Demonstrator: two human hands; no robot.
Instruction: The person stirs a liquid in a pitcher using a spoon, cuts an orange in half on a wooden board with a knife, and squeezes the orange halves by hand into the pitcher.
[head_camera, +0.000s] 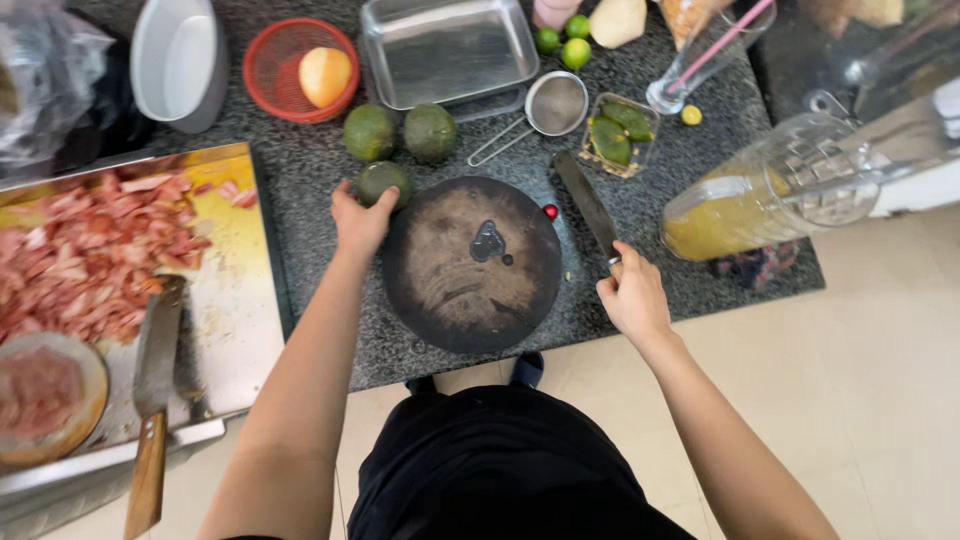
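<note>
1. The left hand (358, 222) closes its grip around a green fruit (384, 181) at the round cutting board's (470, 265) upper-left edge on the tabletop (310, 190).
2. The right hand (632, 296) grips the knife (588, 205) by its handle, blade resting flat beside the board.
3. Risk: the round fruit may roll when cut, bringing the blade toward the fingers.

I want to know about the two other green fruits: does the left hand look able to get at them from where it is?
Probably yes: the left hand rests on one green fruit, and the two others lie just beyond with nothing between.
</note>
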